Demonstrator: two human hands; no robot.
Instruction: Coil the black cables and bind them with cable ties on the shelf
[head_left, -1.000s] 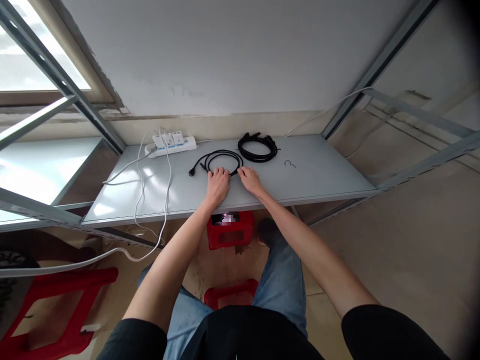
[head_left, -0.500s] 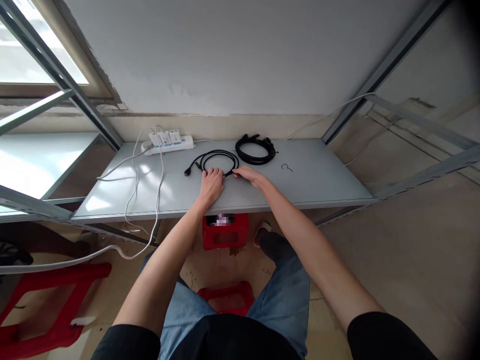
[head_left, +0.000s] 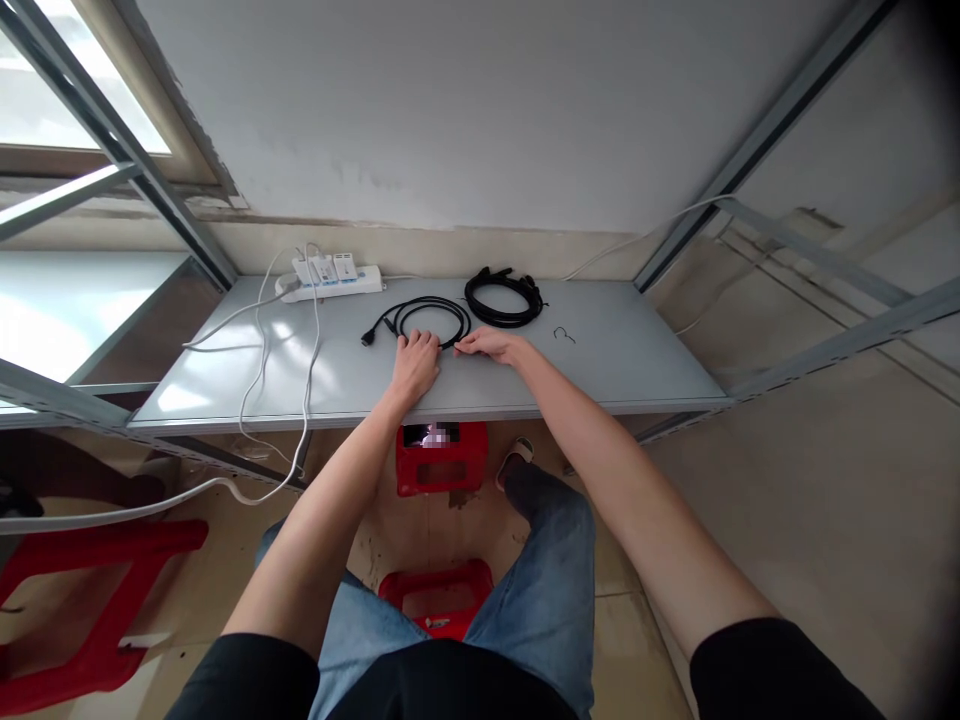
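The person's jeans [head_left: 559, 545] are closest, with a red stool [head_left: 481, 578] showing between the legs. Beyond the knees, a 2nd red stool [head_left: 406, 478] stands below the shelf edge, a dark flat device [head_left: 417, 436] on its seat, partly pixelated. At left is a 3rd red stool [head_left: 112, 540], and a long white cord [head_left: 310, 365] hangs over the shelf's near edge.

On the grey metal shelf [head_left: 637, 370], the 2 hands are near each other but apart. The left hand [head_left: 417, 364] lies palm down, fingers bent over the near side of a thin black cable [head_left: 433, 298]; whether they grip it, I cannot tell. The right hand [head_left: 486, 344] has its thumb and fingertips pinched on the cable's near right edge. The cable lies coiled flat in about 2 loops, 1 plug [head_left: 367, 338] pointing out to the left.

A bent dark wire tie [head_left: 563, 333] lies to the right. Just past the cable sits a thicker black cable coil [head_left: 504, 321]. Farther left, a white power strip [head_left: 360, 281] holds several white adapters [head_left: 324, 268]. Behind everything is the grey wall [head_left: 480, 110], with a window [head_left: 71, 70] at upper left.
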